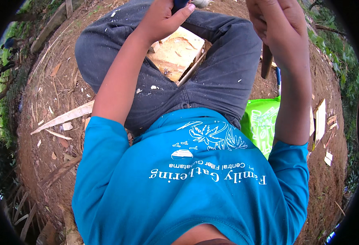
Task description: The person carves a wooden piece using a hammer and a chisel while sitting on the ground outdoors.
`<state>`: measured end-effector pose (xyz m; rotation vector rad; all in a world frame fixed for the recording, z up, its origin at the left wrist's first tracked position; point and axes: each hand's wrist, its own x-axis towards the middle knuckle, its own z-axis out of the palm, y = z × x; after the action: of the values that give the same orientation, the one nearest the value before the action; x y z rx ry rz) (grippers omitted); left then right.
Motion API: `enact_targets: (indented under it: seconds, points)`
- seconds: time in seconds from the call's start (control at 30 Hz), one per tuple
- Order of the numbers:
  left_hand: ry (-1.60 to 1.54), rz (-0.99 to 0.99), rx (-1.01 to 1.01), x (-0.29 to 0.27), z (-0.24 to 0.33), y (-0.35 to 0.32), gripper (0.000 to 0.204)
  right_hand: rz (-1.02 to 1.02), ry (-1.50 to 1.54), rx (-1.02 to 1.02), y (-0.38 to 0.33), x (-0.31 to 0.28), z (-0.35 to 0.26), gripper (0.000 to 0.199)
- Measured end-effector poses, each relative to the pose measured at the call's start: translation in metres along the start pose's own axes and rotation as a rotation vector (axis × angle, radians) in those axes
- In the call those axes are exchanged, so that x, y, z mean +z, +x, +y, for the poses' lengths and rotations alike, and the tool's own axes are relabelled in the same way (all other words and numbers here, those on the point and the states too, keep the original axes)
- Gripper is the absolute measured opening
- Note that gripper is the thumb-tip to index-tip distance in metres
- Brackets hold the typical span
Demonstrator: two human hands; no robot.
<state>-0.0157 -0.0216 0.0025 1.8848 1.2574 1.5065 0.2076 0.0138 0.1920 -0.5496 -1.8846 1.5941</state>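
Note:
My left hand point(163, 22), at the top of the head view, is closed around a dark blue handle point(180, 4). The far end of that tool is cut off by the frame. Higher on the right, my right hand point(282, 26) grips a brown wooden handle point(266, 65). Its lower end sticks out below the fist, while the rest of the tool is out of view. Between my bent legs rests a pale wood block point(178, 51) with curved cuts on its surface. Both hands are beyond the block and apart from each other.
Wood chips lie on my dark trousers point(155, 87). A bright green bag point(261, 122) lies by my right thigh, with a blue-handled tool point(278, 75) beyond it. Long wood offcuts point(65, 117) are scattered at left, more pieces point(319, 122) at right, on brown soil point(44, 163).

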Motion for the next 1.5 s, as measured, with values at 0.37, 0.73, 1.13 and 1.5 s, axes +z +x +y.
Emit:
enact_targets:
  seconds: [0.37,0.73,1.13,1.5]
  points:
    - [0.091,-0.023,-0.067,0.005,0.016,0.005,0.057,-0.16,-0.431,0.07,0.008,-0.011,0.03,0.023]
    - [0.084,-0.021,-0.068,0.003,0.009,-0.001,0.061,-0.274,-0.114,-0.153,0.008,-0.045,0.064,0.024]
    - [-0.556,0.185,-0.536,-0.015,-0.015,-0.003,0.022,0.227,0.0,0.358,-0.012,-0.02,0.021,0.021]
    - [-0.523,0.145,-0.391,-0.013,0.019,0.004,0.012,0.174,0.049,0.394,-0.031,-0.017,0.014,0.019]
